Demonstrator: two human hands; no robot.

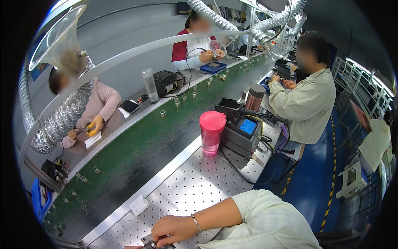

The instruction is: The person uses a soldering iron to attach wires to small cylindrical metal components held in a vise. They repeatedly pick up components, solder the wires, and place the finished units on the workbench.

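My right hand (176, 229) rests at the bottom edge of the perforated metal workbench (195, 186). A thin bracelet sits on its wrist, and a pale sleeve covers the upper arm. Its fingers curl down onto a small grey metal part (150, 241) lying on the bench. Only a sliver of my left hand (132, 247) shows at the frame's lower edge, just left of that part, so its grip is hidden.
A folded white wipe (139, 205) lies by the bench rim. A pink lidded bottle (211, 133) and a dark soldering station (242, 133) stand farther up. A green conveyor belt (137, 153) carries several small metal cylinders. Co-workers sit across the belt and to the right.
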